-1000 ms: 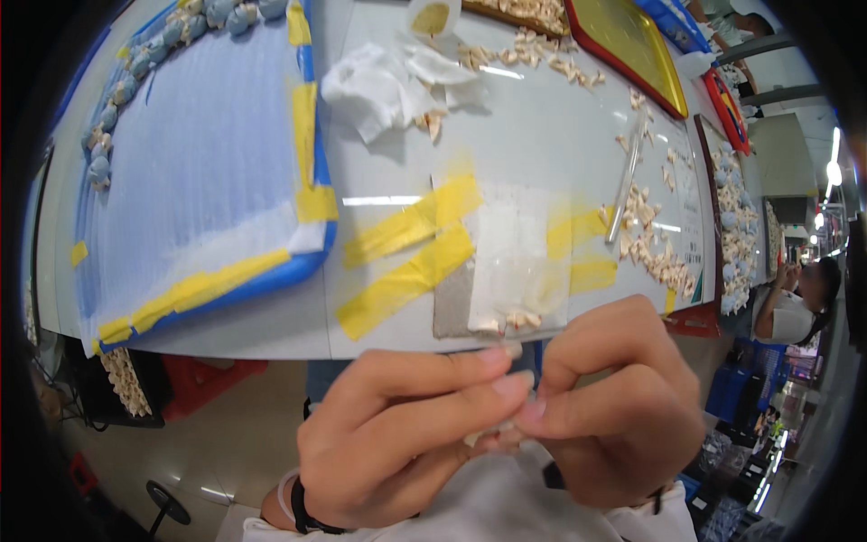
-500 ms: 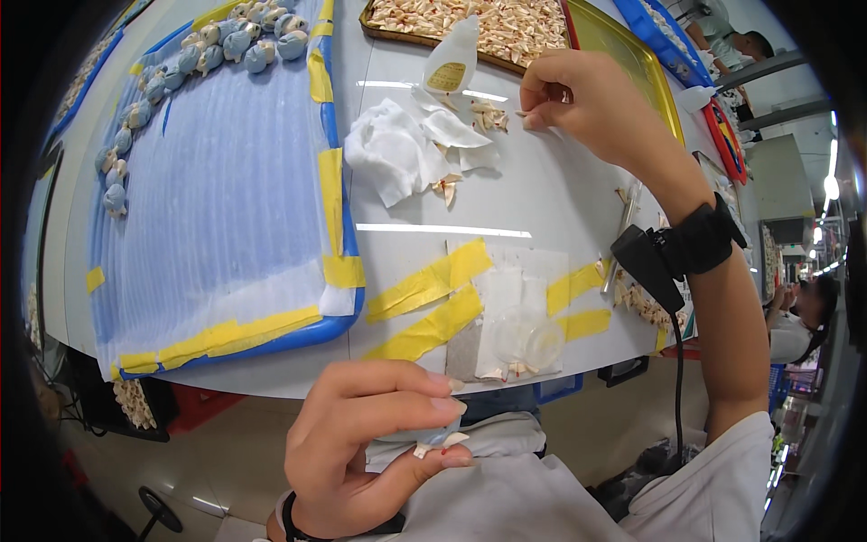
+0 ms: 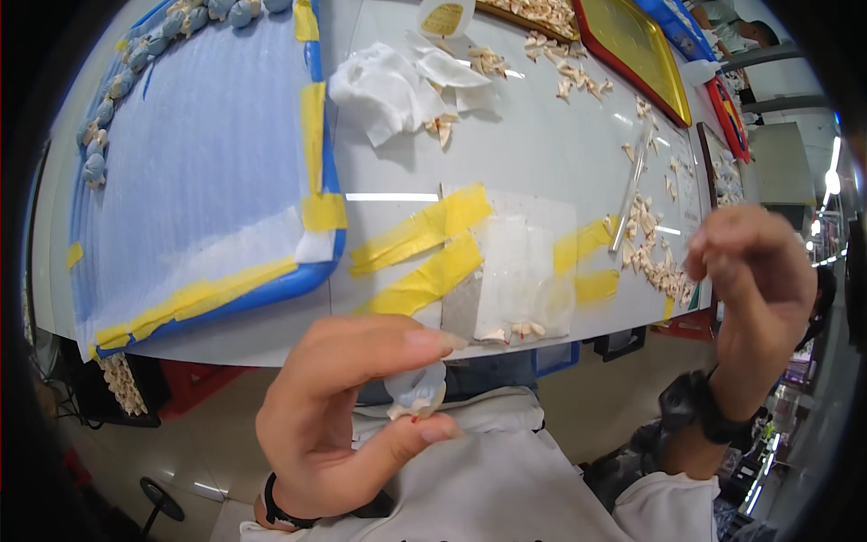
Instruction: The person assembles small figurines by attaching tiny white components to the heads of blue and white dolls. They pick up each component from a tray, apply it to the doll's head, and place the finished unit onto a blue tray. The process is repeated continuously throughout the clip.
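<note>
My left hand [image 3: 348, 411] pinches a small blue-and-cream figurine [image 3: 417, 390] between thumb and fingers, in front of the table's near edge. A spot of red shows at the figurine's lower end. My right hand [image 3: 754, 271] is raised by the table's right edge, its fingers curled toward the thumb; whatever may lie between them is hidden. Beside it, small cream pieces with red tips [image 3: 655, 266] are strewn on the table. A white pad [image 3: 506, 262], held by yellow tape, has a clear round dish [image 3: 553, 294] and a few cream pieces at its front.
At left, a blue-rimmed tray [image 3: 334, 181] lined with pale blue sheeting holds several blue figurines [image 3: 122, 86]. Crumpled white tissue [image 3: 384, 95] lies beyond the pad, near a white bottle [image 3: 444, 18]. A clear rod [image 3: 632, 185] and a gold tray [image 3: 637, 54] are at right.
My right hand has swung from the far part of the table back to the near right, uncovering scattered pieces. My left hand has moved slightly up and left, turning the figurine. The view has shifted.
</note>
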Demonstrator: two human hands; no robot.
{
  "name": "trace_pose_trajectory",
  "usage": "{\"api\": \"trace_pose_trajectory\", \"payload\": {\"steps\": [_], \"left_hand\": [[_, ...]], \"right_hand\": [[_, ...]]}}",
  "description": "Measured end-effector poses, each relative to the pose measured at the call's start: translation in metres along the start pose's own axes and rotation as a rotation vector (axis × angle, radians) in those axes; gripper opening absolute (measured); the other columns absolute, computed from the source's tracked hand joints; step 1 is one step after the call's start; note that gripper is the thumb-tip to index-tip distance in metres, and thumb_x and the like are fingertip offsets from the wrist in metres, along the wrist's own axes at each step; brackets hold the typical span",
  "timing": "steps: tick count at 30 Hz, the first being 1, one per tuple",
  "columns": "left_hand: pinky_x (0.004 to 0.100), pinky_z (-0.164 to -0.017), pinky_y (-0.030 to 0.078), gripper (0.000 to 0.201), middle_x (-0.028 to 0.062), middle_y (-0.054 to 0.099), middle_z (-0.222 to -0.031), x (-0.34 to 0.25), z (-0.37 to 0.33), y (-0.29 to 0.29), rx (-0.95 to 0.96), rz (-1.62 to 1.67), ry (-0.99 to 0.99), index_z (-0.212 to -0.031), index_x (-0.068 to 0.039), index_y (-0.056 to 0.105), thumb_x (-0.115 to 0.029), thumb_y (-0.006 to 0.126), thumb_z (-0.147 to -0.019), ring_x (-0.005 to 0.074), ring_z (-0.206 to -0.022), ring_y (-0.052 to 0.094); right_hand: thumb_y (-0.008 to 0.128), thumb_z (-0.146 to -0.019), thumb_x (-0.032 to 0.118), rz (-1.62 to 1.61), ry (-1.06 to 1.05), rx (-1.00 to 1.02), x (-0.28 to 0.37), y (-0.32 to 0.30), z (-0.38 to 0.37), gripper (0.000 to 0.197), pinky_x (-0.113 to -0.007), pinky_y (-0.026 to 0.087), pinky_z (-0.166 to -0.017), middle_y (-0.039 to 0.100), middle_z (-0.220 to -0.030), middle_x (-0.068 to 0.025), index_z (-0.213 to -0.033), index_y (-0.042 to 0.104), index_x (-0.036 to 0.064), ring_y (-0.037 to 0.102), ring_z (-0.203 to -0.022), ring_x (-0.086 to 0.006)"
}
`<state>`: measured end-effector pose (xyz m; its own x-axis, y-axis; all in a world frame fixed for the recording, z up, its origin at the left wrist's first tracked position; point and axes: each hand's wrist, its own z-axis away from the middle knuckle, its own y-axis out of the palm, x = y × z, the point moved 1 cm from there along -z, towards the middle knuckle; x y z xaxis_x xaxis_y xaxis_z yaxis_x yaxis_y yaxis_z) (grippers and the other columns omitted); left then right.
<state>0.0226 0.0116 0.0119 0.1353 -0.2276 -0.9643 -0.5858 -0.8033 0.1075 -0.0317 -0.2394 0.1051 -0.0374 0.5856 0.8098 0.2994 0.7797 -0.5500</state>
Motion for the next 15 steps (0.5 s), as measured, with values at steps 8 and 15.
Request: {"api": "trace_pose_trajectory", "payload": {"steps": [8,15], "left_hand": [[0.0283,-0.068,0.051,0.041,0.0150,0.047,-0.103,0.005,0.011,0.016,-0.120,0.216,-0.032,-0.099,-0.003,0.047,-0.014,0.075,-0.072,0.0250,-0.085,0.058],[0.0268,-0.066,0.052,0.038,0.0181,0.048,-0.107,0.016,0.009,0.008,0.111,0.106,0.110,-0.098,-0.002,0.051,-0.021,0.075,-0.075,0.0253,-0.084,0.061]], "right_hand": [[0.067,-0.066,-0.008,0.005,-0.063,0.017,-0.007,0.042,0.020,0.017,-0.025,0.043,-0.070,0.056,-0.083,-0.0103,-0.079,0.059,0.0000,0.054,-0.076,-0.0155],[0.065,-0.063,-0.013,0.303,-0.227,0.001,-0.007,0.057,0.021,0.018,-0.026,0.041,-0.067,0.056,-0.078,-0.0089,-0.076,0.062,-0.0016,0.053,-0.075,-0.0166]]}}
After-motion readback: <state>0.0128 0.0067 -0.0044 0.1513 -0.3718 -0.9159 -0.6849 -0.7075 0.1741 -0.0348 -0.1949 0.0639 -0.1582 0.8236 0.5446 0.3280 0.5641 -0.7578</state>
